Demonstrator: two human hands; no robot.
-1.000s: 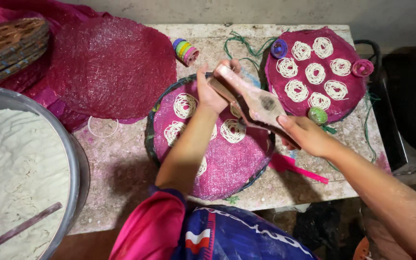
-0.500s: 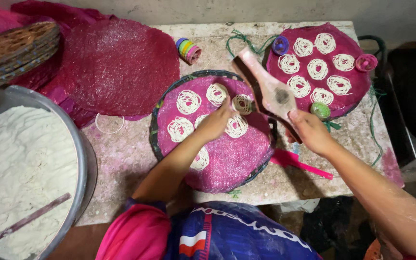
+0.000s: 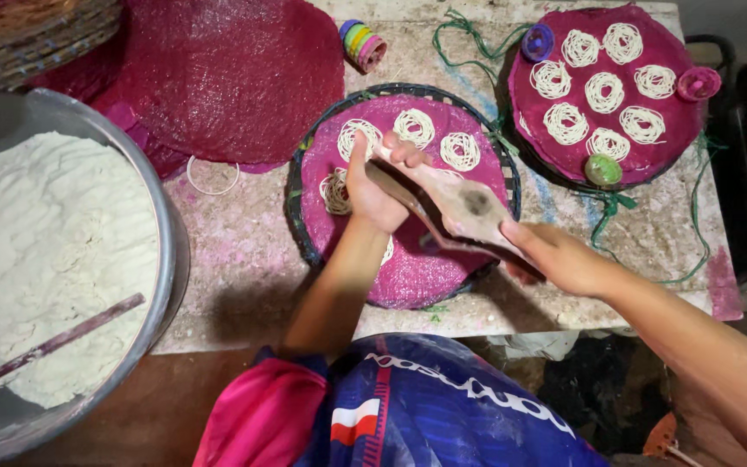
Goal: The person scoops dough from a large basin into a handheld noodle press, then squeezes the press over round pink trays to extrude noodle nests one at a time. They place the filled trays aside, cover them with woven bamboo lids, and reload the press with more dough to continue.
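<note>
Spanning both hands, the wooden press [image 3: 464, 207] runs diagonally: left hand [image 3: 373, 186] grips its far end over the pink mat [image 3: 425, 268], right hand [image 3: 555, 259] clenches the near handle, noodle coils [image 3: 414, 128] just beyond the left.

Two mats of noodle coils on a bench, a flour basin at the left

The near mat [image 3: 417, 268] lies mid-bench on a round tray [image 3: 300, 233]; the press [image 3: 460, 203] hangs over it, left hand [image 3: 373, 186] at its far end, right hand [image 3: 559, 259] at its near end. The second mat [image 3: 607, 86] lies behind to the right, the bare mat [image 3: 218, 69] behind left, the basin [image 3: 162, 216] with its stick [image 3: 54, 342] left
</note>
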